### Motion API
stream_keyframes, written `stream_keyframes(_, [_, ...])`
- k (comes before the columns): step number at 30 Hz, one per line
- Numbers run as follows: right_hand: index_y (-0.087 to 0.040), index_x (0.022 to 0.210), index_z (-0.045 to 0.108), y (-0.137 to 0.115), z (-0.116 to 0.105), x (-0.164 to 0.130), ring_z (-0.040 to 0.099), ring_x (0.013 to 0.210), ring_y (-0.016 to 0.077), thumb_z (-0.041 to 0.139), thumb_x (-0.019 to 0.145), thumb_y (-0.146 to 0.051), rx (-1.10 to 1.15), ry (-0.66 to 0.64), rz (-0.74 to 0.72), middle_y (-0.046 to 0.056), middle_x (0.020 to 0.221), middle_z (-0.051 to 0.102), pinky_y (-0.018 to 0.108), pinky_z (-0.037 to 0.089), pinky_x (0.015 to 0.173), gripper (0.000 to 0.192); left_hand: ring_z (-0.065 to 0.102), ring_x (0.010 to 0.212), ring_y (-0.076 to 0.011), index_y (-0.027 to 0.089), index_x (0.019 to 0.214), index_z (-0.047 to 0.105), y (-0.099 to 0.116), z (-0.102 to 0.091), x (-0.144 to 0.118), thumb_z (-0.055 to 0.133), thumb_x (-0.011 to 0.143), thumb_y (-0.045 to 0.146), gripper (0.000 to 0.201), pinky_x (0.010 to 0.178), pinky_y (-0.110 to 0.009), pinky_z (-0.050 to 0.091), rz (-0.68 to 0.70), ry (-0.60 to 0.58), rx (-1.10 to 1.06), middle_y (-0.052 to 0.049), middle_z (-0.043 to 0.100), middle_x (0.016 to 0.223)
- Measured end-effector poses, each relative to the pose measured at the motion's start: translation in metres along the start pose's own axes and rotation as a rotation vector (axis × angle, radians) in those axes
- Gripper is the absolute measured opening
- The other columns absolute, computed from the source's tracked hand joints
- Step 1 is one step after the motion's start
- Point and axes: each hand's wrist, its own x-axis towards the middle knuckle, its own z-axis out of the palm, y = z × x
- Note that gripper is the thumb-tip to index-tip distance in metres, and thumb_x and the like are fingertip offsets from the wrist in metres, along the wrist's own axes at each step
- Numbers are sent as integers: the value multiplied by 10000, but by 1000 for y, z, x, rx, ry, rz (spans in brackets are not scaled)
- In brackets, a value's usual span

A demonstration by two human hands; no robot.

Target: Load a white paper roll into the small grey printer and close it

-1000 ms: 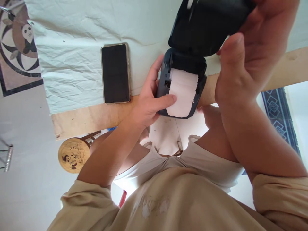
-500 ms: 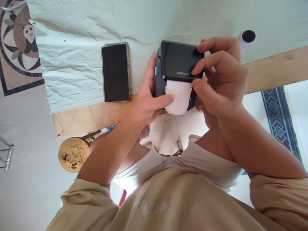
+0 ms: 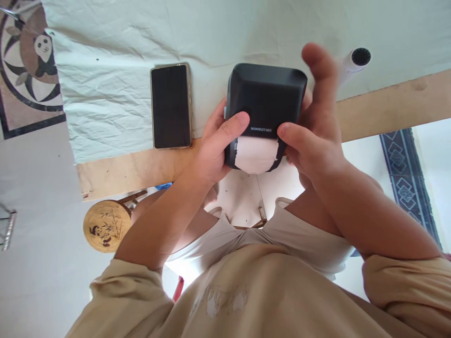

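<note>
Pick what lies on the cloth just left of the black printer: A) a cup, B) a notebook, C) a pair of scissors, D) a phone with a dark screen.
D: a phone with a dark screen lies flat on the cloth, to the left of the printer that the left hand and right hand grip at its sides.

Right hand (image 3: 313, 136) forefinger blurred; printer (image 3: 266, 101) underside hidden.
</note>
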Motion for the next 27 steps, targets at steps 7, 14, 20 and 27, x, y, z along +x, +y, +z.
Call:
stream_keyframes(7, [-370, 1371, 247, 9, -2, 3, 566, 804, 120, 626, 768, -408, 247, -46, 45, 13, 1096, 555, 261, 539, 656, 713, 628, 1114, -256, 245, 916, 587, 2, -6, 0, 602, 810, 324, 133, 707, -314, 522, 3, -34, -3, -31, 675, 844])
stream_keyframes(14, [-375, 1374, 212, 10, -2, 3, 566, 798, 127, 588, 783, -467, 224, -56, 58, 13, 1080, 545, 251, 515, 608, 707, 632, 1131, -249, 223, 951, 618, 1, -3, 1, 590, 820, 377, 204, 825, -317, 536, -2, -38, -90, -39, 709, 926])
stream_keyframes(20, [-365, 1361, 235, 14, -2, 4, 559, 769, 109, 595, 782, -450, 274, -58, 59, 12, 1100, 537, 220, 488, 560, 687, 537, 1263, -273, 194, 980, 671, 5, -3, 4, 461, 872, 541, 419, 978, -362, 503, -94, -28, -59, -57, 729, 1006])
stream_keyframes(27, [-377, 1403, 209, 18, -3, 5, 587, 850, 111, 586, 783, -491, 205, -76, -24, 27, 1350, 435, 281, 537, 730, 735, 416, 1370, -254, 242, 925, 668, -3, -13, 7, 400, 914, 495, 369, 1033, -359, 478, -20, 33, -3, -9, 728, 1020])
